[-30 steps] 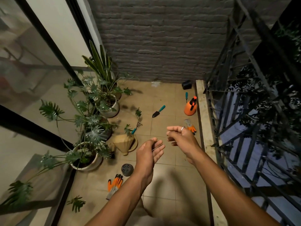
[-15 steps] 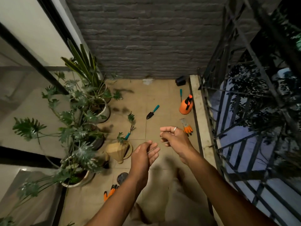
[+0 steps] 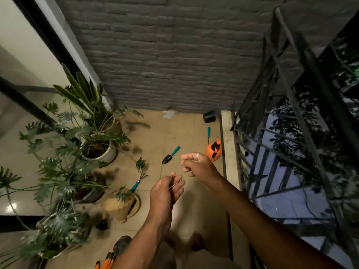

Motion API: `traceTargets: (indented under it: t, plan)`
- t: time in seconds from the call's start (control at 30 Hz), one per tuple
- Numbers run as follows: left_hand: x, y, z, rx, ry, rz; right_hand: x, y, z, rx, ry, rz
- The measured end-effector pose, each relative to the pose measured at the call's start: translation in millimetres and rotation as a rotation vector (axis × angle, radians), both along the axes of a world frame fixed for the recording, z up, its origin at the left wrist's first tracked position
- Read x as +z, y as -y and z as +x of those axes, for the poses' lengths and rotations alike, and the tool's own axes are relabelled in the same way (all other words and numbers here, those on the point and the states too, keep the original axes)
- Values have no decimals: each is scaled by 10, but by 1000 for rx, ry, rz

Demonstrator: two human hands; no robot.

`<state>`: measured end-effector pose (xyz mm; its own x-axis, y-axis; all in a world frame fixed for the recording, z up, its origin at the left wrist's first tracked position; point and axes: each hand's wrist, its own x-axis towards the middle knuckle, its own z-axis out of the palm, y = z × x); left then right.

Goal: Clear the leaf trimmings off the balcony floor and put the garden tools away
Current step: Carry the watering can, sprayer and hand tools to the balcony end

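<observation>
Left grip (image 3: 167, 191) pinching thin pale stem (image 3: 175, 184), right grip (image 3: 198, 165) curled, hold unclear, trowel (image 3: 171, 155) on floor (image 3: 155, 136) just beyond both

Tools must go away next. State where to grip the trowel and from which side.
Grip the trowel by its teal handle, from above: it lies flat on the tile, handle toward the brick wall, dark blade nearer you.
</observation>
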<state>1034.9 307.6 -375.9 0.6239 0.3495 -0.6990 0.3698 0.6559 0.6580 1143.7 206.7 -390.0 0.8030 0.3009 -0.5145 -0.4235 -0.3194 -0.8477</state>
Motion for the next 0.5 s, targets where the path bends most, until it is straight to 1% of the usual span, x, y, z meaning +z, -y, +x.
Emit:
traceTargets:
  t: [0.17, 0.27, 0.4, 0.5]
  plan:
    - [-101, -302, 580, 54, -28, 7, -138, -368, 608, 82, -9, -26]
    - [-273, -579, 1012, 90, -51, -9, -306, -642, 1024, 109, -26, -25]
    - [-498, -905, 1583, 37, -103, -8, -580, -890, 1556, 107, -71, -67]
    - [-766, -1136, 2000, -63, -142, -22, -856, -999, 1975, 73, -92, -81]
